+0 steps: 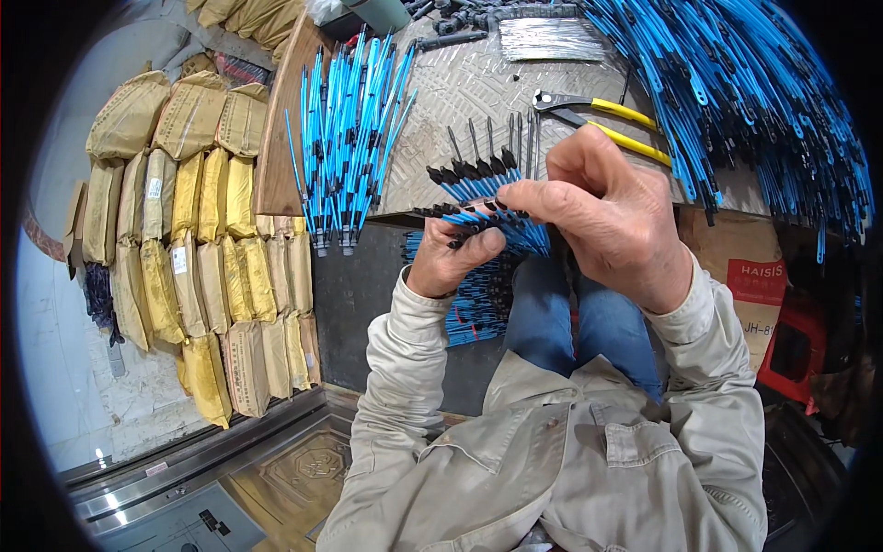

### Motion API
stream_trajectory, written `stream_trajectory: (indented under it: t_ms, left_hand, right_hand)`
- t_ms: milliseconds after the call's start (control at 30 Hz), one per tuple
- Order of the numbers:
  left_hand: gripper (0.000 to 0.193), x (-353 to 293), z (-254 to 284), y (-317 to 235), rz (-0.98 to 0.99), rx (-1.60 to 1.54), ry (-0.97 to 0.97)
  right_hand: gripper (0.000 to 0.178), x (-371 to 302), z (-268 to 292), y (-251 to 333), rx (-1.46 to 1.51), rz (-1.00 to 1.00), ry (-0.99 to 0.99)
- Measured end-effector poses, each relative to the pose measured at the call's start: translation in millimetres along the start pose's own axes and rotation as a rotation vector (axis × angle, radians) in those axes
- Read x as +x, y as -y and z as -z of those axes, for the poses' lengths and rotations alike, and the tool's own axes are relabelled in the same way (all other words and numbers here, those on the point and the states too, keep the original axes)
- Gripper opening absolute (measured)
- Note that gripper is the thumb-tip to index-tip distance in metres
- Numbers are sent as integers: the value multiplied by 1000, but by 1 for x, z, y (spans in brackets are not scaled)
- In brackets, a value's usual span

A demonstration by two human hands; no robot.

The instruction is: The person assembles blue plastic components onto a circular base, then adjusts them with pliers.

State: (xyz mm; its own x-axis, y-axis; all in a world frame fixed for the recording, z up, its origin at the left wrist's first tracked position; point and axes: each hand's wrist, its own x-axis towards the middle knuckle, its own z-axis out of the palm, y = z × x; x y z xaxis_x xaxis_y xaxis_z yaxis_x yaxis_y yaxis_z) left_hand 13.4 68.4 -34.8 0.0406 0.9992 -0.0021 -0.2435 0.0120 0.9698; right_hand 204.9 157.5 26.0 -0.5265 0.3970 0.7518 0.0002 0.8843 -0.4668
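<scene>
My left hand (440, 261) is closed around a small bundle of thin blue rods (526, 235) with black end fittings, above my lap at the table's near edge. Several dark thin tips stick up from the bundle's far side. Over its right end is my right hand (630, 221), fingers curled, with a fingertip against the black fittings. What lies inside those curled fingers is hidden. Just beyond the right hand, pliers with yellow handles (635, 138) rest on the table, jaws pointing left.
Blue rods with black fittings (345, 138) lie at the table's left side; a large heap of them (736, 83) overhangs its right edge. A stack of thin silvery wires (550, 40) and black parts (451, 40) lie at the back. Wrapped packages (198, 198) are stacked at left.
</scene>
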Motion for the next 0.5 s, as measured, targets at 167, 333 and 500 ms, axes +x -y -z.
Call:
stream_trajectory:
  t_ms: [167,333,500]
  left_hand:
    - [26,-1,-9,1,-10,-78,-64]
    - [25,-4,5,8,-3,-22,-31]
    - [26,-4,1,5,5,-11,-50]
  right_hand:
    - [32,3,4,5,-58,12,10]
    - [31,4,6,7,-99,28,25]
    - [29,4,2,7,-130,46,43]
